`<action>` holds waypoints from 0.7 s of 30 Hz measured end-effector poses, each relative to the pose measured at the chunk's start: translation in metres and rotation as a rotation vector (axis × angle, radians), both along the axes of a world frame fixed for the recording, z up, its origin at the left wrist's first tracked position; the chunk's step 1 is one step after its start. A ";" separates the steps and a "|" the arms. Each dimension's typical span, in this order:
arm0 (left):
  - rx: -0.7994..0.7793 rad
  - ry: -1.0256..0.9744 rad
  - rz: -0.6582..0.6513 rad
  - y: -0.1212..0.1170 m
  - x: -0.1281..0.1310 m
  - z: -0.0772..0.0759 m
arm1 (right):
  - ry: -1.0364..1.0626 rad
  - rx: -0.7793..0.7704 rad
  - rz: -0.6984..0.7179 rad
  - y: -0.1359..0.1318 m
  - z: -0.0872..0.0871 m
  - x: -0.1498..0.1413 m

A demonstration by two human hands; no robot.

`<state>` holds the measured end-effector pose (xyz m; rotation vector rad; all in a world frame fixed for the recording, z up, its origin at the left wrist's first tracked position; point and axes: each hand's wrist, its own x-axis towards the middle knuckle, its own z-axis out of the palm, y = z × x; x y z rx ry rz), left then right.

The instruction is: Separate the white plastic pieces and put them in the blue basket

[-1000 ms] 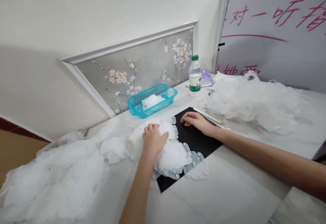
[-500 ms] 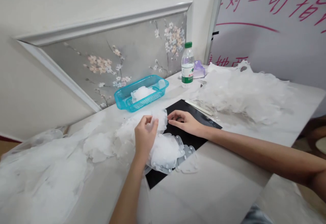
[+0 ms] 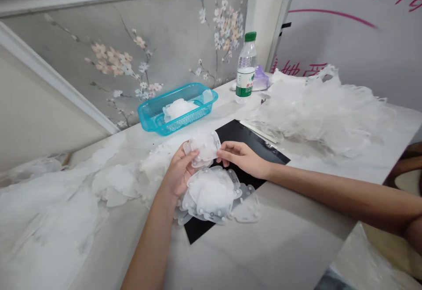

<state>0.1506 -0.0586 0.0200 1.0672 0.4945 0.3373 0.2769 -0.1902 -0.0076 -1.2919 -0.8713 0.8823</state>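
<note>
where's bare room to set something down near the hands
Bare tabletop lies right of the white scalloped pieces and below the black mat, with a smaller patch between the blue basket and the mat. Crowded around the left hand and right hand.

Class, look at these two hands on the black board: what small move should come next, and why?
Probably the right hand should pinch the near edge of the translucent scalloped piece, because the left hand holds it up off the pile and the right fingertips sit right beside it, above the black board.
</note>
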 end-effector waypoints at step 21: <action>0.362 -0.047 -0.067 -0.005 -0.003 -0.006 | 0.094 0.103 -0.208 -0.008 0.012 0.000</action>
